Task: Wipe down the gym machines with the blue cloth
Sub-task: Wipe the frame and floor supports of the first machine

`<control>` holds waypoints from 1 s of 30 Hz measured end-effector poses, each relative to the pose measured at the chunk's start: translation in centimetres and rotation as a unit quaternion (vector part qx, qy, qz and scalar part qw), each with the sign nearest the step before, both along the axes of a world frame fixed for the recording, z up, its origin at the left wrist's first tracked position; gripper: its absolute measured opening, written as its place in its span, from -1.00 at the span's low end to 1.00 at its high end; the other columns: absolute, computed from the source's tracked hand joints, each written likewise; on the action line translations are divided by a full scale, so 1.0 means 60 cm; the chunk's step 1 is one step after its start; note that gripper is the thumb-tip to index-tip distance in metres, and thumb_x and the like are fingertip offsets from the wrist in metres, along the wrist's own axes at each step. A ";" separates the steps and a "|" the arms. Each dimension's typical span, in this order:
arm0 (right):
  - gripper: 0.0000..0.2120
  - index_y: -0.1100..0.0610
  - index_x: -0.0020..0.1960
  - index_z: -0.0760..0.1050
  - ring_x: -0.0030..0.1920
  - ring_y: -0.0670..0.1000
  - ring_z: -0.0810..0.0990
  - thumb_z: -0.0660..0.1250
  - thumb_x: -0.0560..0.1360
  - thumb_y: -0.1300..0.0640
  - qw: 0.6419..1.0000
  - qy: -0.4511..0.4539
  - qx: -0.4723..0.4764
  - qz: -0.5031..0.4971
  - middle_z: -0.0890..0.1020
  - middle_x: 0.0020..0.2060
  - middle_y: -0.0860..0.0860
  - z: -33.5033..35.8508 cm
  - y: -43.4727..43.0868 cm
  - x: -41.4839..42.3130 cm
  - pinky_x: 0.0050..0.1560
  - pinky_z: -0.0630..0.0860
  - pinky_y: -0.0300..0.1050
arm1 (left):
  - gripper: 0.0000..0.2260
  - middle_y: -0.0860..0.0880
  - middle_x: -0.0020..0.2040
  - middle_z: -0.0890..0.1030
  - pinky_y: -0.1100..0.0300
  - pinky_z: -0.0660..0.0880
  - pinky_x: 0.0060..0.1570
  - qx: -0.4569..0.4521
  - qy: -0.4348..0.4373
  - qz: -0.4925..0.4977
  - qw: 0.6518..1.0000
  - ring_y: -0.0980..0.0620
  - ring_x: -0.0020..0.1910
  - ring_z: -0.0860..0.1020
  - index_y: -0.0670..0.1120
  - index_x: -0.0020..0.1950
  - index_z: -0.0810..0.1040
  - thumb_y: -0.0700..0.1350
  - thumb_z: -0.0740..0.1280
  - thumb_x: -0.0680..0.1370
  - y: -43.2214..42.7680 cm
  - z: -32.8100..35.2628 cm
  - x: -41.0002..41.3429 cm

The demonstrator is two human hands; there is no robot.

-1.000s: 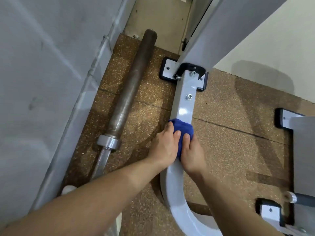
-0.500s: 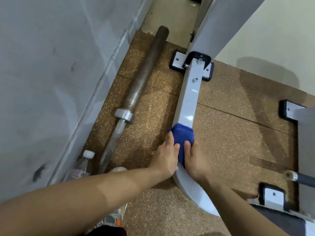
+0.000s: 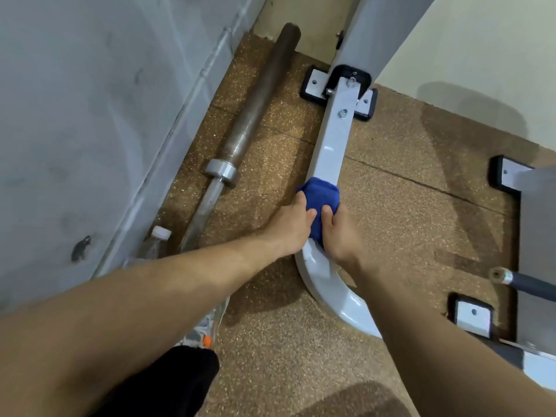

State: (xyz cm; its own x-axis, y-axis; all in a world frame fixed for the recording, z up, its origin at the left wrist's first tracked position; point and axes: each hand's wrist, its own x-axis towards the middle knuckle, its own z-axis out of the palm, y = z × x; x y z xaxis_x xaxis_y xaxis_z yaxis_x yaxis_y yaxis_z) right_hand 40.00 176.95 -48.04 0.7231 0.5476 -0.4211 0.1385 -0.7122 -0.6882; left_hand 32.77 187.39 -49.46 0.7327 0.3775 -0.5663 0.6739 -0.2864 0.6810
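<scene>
My fingers on both sides are curled around the cloth, clamped on it and pressing it down onto the bar of the machine. My left hand grips the cloth from the left edge of the bar, my right hand from the right edge, and the two thumbs lie side by side on the blue fabric, almost touching. The cloth is bunched into a wad that wraps over the top of the bar, right where the straight run starts to bend into its curve.

Past the cloth the white bar runs away from me to a black foot plate, where it is bolted under a grey upright. Toward me the bar curves off to the right, under my right forearm.

The floor is brown speckled rubber matting with seams between the tiles. To the left of the bar, well apart from it, a barbell lies on the matting along the grey wall, its collar level with the cloth. A clear plastic bottle with a white cap stands just beside the barbell's thin shaft, near the wall. My shoe and dark trouser leg show under my left forearm. At the right, more foot plates and a dark rod with a pale tip belong to other frame parts.
</scene>
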 end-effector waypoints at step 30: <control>-0.71 0.24 0.14 0.37 -0.07 0.20 0.52 0.07 0.70 0.01 0.982 -0.087 -0.059 0.155 0.58 0.06 0.25 -0.043 -0.069 -0.029 -0.13 0.31 -0.04 | -0.55 -0.30 0.32 0.50 -0.03 0.42 0.19 0.094 0.030 0.051 0.994 -0.27 0.24 0.50 -0.20 0.54 0.12 0.00 0.02 0.71 -0.104 0.000 -0.074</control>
State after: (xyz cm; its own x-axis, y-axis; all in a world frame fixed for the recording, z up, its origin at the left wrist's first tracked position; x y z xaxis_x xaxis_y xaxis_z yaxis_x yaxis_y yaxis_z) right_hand 38.28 172.81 -50.63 0.5955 0.7079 -0.3798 0.4700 -0.6904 -0.5500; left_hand 28.35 181.17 -49.45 0.6524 0.5512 -0.5202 0.7437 -0.3335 0.5794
